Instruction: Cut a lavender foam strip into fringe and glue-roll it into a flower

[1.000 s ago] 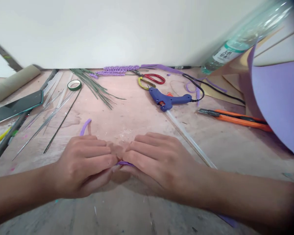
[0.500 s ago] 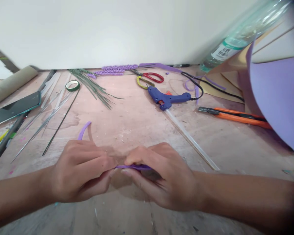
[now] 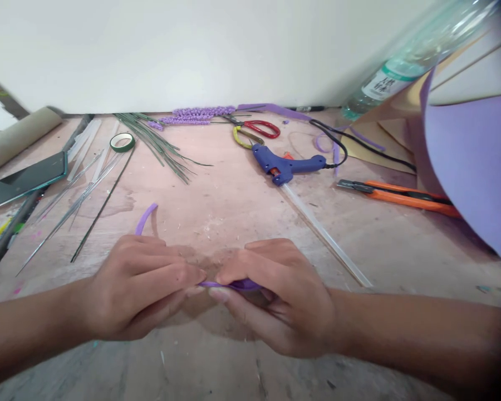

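A narrow purple strip (image 3: 210,284) is stretched between my two hands, low over the wooden table. My left hand (image 3: 144,287) pinches it between thumb and fingers, and one curved end sticks up behind the knuckles. Close beside it, my right hand (image 3: 281,298) is closed on the same strip with thumb and forefinger. Part of the strip shows folded inside the right palm; the rest is hidden by the fingers. The material looks like thin foam or felt, though I cannot tell which.
Ahead lies a blue glue gun (image 3: 290,164) with a long glue stick, near scissors (image 3: 261,129). An orange utility knife (image 3: 409,197) and purple sheet (image 3: 471,167) are right. Green wires (image 3: 158,145), tape (image 3: 122,142) and a phone (image 3: 25,181) lie left. Purple flower stems (image 3: 204,113) are at the back.
My left hand has shifted slightly right, closer to the right hand's fingertips. Both hands still grip the strip, and a little more of its folded part shows at the right hand.
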Available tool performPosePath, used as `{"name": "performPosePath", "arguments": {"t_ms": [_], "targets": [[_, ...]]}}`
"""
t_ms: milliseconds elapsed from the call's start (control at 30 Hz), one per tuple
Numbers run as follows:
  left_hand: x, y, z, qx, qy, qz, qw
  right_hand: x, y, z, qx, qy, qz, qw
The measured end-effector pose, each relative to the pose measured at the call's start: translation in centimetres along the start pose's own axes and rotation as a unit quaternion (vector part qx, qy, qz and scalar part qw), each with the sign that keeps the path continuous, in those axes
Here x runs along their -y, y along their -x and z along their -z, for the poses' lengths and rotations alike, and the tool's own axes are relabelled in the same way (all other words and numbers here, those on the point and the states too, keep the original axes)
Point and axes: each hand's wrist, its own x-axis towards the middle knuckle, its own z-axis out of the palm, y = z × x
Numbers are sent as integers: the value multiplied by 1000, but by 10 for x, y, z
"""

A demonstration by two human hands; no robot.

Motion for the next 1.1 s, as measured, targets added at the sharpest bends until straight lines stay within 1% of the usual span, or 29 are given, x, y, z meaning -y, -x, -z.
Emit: {"name": "performPosePath", "arguments": {"t_ms": [67,133,333,533,600,733,867,933,1000,1100], "targets": [[1,-1,0,8,28,-22,999,0,0,0,8,-1,-18,1000],[0,-1,0,12,35,-26,999,1,-1,1,7,-4,-24,1000],[-2,-2,0,-3,22,5,1000,-1,-4,1,-8,-20,8,1000],[-5,-2,1,-18,12,25,999,0,-4,2,6,-2,-3,1000],[-5,-2,1,-12,14,26,999,1,-4,1,8,3,-1,1000],[-6,-2,1,-1,48,36,998,0,-2,-1,8,22,11,1000],[-5,-2,-1,11,80,75,994,-2,-1,-2,17,45,6,999],[-4,-3,-1,8,99,93,991,-2,-1,-2,18,47,4,999],[-3,-4,0,11,111,94,989,-1,-2,-1,15,45,1,999],[-2,-5,1,19,103,72,992,-1,-4,1,13,35,-17,999]]}}
